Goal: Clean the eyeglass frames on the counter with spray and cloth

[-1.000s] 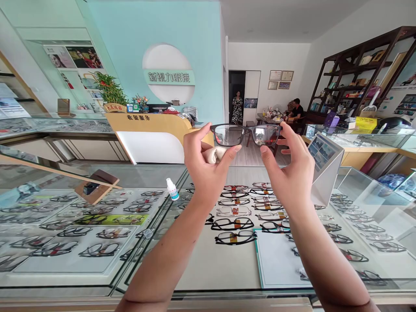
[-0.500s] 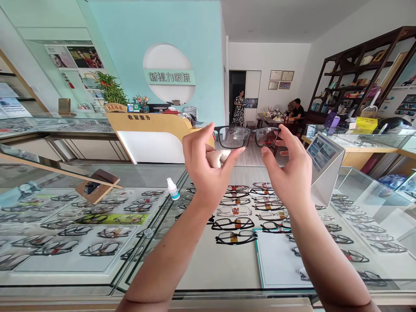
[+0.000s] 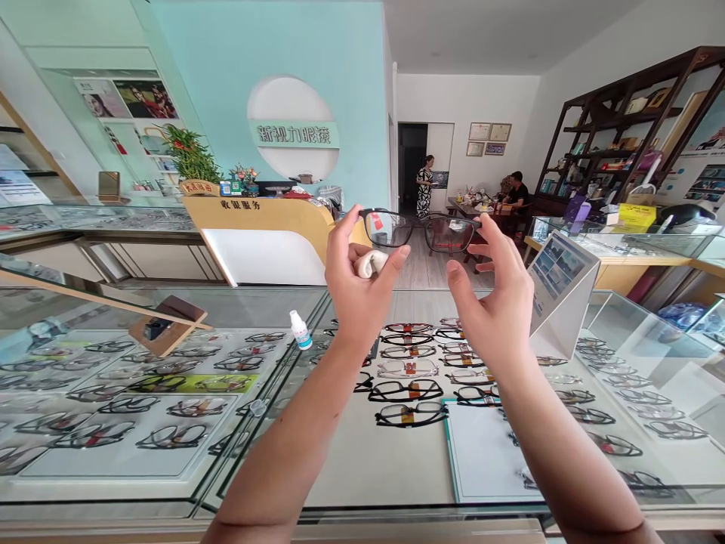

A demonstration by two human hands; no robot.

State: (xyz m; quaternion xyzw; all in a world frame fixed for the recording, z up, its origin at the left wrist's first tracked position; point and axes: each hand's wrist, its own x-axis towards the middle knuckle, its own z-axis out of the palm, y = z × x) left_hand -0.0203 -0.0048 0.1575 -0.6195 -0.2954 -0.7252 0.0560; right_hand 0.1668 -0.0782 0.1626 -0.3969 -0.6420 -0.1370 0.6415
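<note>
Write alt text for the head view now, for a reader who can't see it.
A pair of dark-framed glasses is held up at a glass display counter: left hand at one end, pale cloth bunched in its grip, right hand at the other. Rows of eyeglasses lie in the counter below; a small white bottle stands left of the hands.

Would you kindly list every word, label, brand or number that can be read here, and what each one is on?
"新视力眼镜": on the pale green band across the round white wall feature.
"收银服务": on the yellow counter front.
Too small or blurred to read: the red lettering on the held glasses, the label on the white bottle, the plaque by the plant, the framed sheets.
</note>
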